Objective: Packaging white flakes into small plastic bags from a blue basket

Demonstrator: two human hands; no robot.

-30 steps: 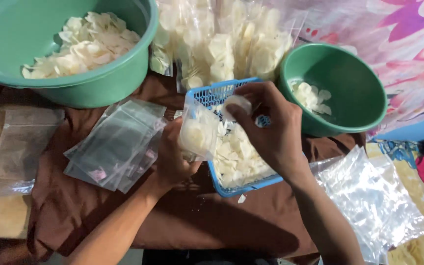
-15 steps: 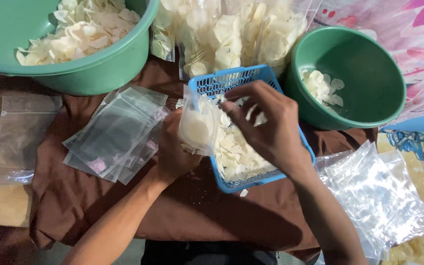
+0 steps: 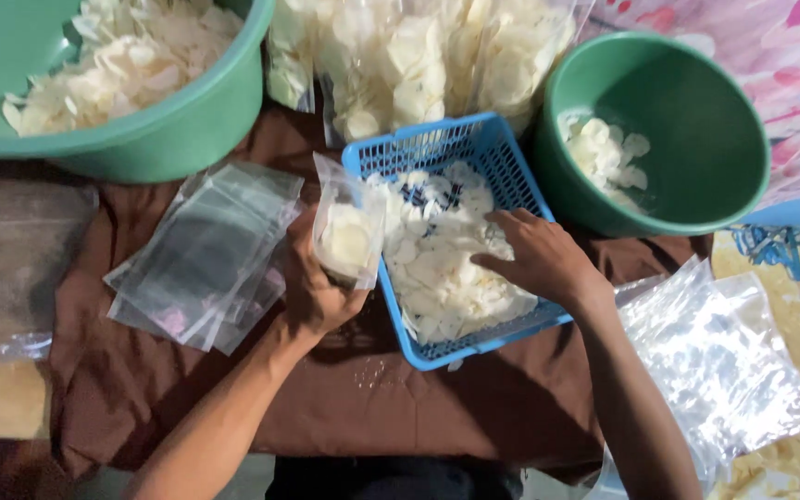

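My left hand (image 3: 315,289) holds a small clear plastic bag (image 3: 348,233) partly filled with pale chips, just left of a blue plastic basket (image 3: 502,165). The basket holds a heap of thin white chips (image 3: 437,268). My right hand (image 3: 537,259) lies palm down on the chips inside the basket, fingers spread and curled over them. Both hands are over a brown cloth (image 3: 363,407).
A stack of empty clear bags (image 3: 201,255) lies left of my left hand. A large green basin (image 3: 173,125) of chips stands far left, a smaller green bowl (image 3: 687,185) with a few chips far right. Filled bags (image 3: 418,56) sit behind the basket. More clear bags (image 3: 724,361) lie at right.
My right hand has left the mouth of the small bag and dropped onto the chips in the basket. The left hand keeps the bag upright.
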